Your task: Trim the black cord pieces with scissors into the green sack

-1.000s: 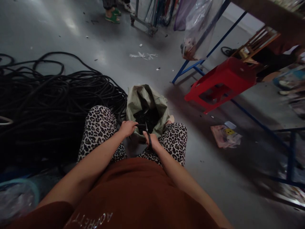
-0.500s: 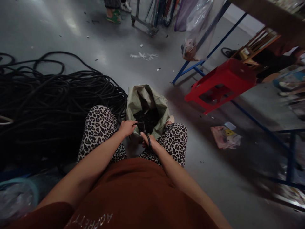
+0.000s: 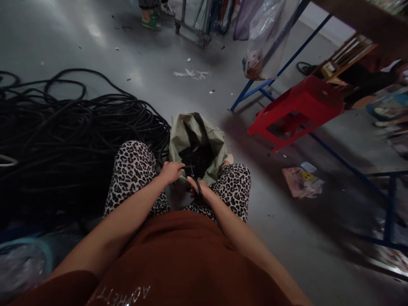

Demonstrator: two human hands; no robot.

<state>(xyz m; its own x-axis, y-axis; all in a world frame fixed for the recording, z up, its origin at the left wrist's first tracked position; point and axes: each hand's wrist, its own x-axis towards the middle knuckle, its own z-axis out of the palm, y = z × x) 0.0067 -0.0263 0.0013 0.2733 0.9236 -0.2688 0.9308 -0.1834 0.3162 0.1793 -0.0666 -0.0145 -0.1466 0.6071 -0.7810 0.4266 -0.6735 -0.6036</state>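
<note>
My left hand (image 3: 171,172) is closed, pinching a thin black cord (image 3: 183,166) whose short end sticks out towards the right. In my right hand (image 3: 204,191) is a pair of scissors (image 3: 199,187) with black handles, its blades pointing up beside the cord end. Whether the blades touch the cord I cannot tell. Both hands are over the near rim of an open greenish woven sack (image 3: 216,138) between my knees. Dark pieces (image 3: 202,159) lie inside it, too dim to make out singly.
A large heap of black cord (image 3: 79,123) lies on the floor at left, reaching the sack. A red stool (image 3: 306,102) and a blue-legged table (image 3: 244,95) stand at right. A light-blue tub (image 3: 47,255) is at lower left. Another person's feet (image 3: 151,24) show at top.
The piece of cord stretching from my left hand to the scissors no longer shows; only a short end sticks out. The scissor blades now show more plainly. Both hands have hardly moved.
</note>
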